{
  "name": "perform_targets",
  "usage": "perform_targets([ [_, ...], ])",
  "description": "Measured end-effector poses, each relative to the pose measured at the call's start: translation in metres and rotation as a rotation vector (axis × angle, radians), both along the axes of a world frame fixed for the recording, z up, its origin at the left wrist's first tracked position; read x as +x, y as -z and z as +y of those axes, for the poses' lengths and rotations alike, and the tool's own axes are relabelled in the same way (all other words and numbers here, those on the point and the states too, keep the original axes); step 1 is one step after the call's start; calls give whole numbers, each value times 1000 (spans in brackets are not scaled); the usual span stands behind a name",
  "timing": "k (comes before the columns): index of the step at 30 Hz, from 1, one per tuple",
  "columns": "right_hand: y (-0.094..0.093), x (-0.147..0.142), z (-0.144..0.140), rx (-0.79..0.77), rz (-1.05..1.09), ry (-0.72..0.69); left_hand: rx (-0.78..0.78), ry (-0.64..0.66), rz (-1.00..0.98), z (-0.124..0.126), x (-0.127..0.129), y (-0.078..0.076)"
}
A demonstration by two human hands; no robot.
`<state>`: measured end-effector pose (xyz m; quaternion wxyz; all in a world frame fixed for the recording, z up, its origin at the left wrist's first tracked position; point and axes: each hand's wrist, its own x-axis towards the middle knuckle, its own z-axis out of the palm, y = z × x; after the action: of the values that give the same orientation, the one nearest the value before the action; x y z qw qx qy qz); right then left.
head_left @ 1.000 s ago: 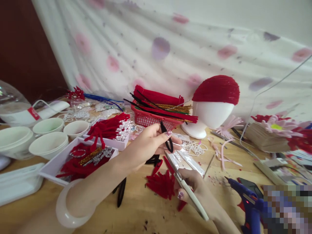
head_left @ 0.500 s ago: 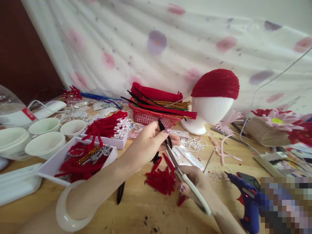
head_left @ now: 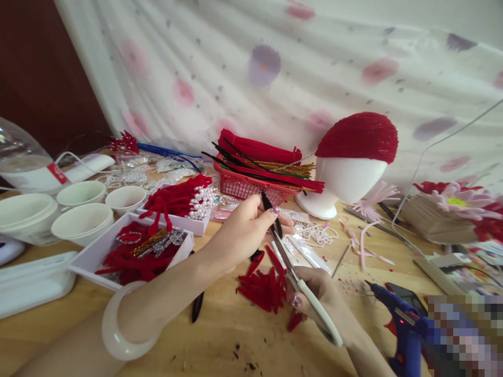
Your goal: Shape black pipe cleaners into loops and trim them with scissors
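Note:
My left hand point(head_left: 245, 230) pinches a black pipe cleaner point(head_left: 270, 209) bent into a loop, held above the wooden table point(head_left: 220, 335). My right hand point(head_left: 320, 296) grips white-handled scissors point(head_left: 310, 296), whose blades point up and left and reach the bottom of the loop. Under both hands lies a pile of short red pipe cleaner pieces point(head_left: 263, 285). A black piece point(head_left: 197, 306) rests on the table by my left forearm, which wears a white bangle point(head_left: 118, 330).
A red basket point(head_left: 247, 186) of pipe cleaners and a white foam head with a red cap point(head_left: 353, 157) stand behind. White trays point(head_left: 98, 251) of red pieces and bowls point(head_left: 82, 225) sit at left. A blue glue gun point(head_left: 404, 324) lies at right.
The scissors have risen from beside the loop until their blades touch it. My left hand has held the loop almost still.

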<state>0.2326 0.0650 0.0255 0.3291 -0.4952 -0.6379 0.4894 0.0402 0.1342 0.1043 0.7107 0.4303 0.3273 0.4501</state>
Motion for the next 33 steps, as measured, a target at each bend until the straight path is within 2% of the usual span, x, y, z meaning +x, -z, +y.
perform_targets([
  [19, -3, 0, 0, -68, -59, 10, -36, 16, 7, 4, -2, -1],
  [25, -3, -4, 1, 17, -152, 16, -88, 47, -31, 5, -4, -1],
  [28, -5, -5, 1, 42, -167, 12, -61, 51, -67, 6, -7, -1],
  [33, -6, -3, 3, 145, -137, 33, 41, -48, -118, 8, -11, -1],
])
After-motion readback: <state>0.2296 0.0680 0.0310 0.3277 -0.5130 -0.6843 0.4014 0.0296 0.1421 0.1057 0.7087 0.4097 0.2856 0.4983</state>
